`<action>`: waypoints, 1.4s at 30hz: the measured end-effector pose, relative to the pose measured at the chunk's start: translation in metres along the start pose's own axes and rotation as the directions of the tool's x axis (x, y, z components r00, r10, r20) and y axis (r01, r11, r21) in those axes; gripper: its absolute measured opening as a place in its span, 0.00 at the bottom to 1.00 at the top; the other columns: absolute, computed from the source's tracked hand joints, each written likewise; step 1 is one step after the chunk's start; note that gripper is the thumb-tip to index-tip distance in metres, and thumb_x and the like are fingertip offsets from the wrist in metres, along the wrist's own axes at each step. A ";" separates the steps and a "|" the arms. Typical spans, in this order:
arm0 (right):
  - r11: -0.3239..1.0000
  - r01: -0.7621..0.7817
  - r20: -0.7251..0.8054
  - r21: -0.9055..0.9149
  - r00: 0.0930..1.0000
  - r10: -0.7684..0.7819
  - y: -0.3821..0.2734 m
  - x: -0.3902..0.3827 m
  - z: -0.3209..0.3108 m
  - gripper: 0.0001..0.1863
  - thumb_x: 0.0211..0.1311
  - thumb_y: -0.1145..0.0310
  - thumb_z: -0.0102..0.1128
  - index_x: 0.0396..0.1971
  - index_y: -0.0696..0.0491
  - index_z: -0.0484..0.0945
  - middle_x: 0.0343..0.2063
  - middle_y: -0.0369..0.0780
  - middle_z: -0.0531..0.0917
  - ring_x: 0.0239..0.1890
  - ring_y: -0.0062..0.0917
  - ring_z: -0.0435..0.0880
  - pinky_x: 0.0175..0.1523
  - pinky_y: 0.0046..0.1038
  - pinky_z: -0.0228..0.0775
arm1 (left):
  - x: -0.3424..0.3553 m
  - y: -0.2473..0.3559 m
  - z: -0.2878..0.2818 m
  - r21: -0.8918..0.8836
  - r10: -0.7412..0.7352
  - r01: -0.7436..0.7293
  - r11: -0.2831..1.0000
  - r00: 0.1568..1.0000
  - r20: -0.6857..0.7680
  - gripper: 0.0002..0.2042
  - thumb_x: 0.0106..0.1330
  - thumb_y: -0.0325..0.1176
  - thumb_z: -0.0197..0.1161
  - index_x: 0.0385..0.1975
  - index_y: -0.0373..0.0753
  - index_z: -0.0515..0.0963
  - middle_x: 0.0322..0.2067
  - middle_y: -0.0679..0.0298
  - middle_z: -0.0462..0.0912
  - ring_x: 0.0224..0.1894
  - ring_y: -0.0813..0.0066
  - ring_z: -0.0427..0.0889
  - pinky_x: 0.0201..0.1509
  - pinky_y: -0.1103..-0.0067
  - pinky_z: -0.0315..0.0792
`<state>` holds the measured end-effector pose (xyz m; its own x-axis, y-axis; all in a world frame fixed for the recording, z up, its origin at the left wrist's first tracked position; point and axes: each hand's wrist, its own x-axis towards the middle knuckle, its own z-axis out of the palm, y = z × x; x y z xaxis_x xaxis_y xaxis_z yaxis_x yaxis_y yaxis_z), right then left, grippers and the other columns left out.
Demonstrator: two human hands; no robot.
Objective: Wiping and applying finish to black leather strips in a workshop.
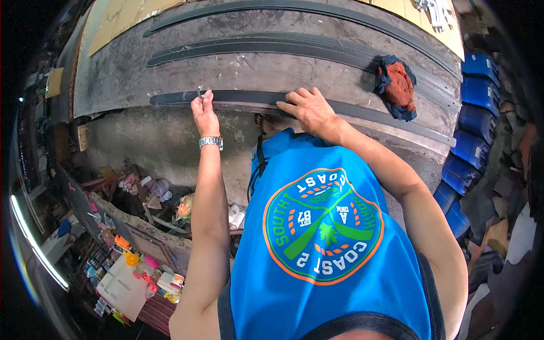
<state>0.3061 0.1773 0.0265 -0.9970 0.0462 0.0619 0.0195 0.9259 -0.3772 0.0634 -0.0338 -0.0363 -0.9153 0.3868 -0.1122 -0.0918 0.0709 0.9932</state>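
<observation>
A long dark leather-like belt strap [238, 97] lies along the near edge of the worktable. My left hand [205, 113], wearing a metal watch, is closed at the strap's left part. Between its thumb and fingers is a small, thin, curved metallic piece [200, 91], too small to name. My right hand [311, 113] bends over the middle of the same strap, fingers curled on its far side and thumb toward the near side. Farther back lie several stitched dark straps [243, 51]. An orange-red cloth bundle with a dark rim [398, 86] rests on their right part.
The grey worktable [113, 85] has cardboard [122, 25] along its far side. Blue plastic containers [475, 120] line its right end. Small bottles and coloured items [150, 275] stand at the lower left, near scraps [153, 198] on the floor.
</observation>
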 end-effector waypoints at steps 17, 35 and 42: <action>0.976 0.155 0.156 -0.153 0.979 -0.131 0.024 -0.013 -0.007 0.26 0.49 0.65 0.59 0.53 0.43 0.74 0.45 0.32 0.70 0.48 0.25 0.68 0.47 0.31 0.62 | -0.007 -0.008 0.012 -0.028 0.009 -0.009 1.000 1.000 -0.008 0.08 0.70 0.32 0.51 0.44 0.39 0.65 0.54 0.53 0.73 0.59 0.64 0.70 0.63 0.74 0.61; 0.965 0.160 0.250 -0.208 0.962 -0.105 0.000 0.028 -0.001 0.25 0.49 0.63 0.59 0.51 0.44 0.75 0.44 0.32 0.70 0.49 0.26 0.67 0.49 0.32 0.60 | -0.003 -0.008 0.012 -0.003 0.056 -0.056 0.998 0.997 -0.047 0.09 0.71 0.30 0.50 0.44 0.32 0.64 0.50 0.49 0.74 0.53 0.63 0.75 0.63 0.71 0.65; 0.991 0.025 0.200 -0.133 0.980 0.002 0.035 -0.054 -0.036 0.28 0.46 0.65 0.62 0.53 0.44 0.74 0.39 0.35 0.72 0.47 0.27 0.69 0.47 0.33 0.59 | 0.001 -0.009 0.007 -0.029 0.042 -0.044 0.999 0.998 -0.041 0.09 0.71 0.30 0.50 0.44 0.32 0.64 0.50 0.49 0.75 0.53 0.62 0.75 0.63 0.71 0.64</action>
<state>0.3636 0.2203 0.0431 -0.9918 -0.0280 -0.1246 0.0040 0.9683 -0.2496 0.0658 -0.0272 -0.0460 -0.9338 0.3511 -0.0687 -0.0633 0.0269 0.9976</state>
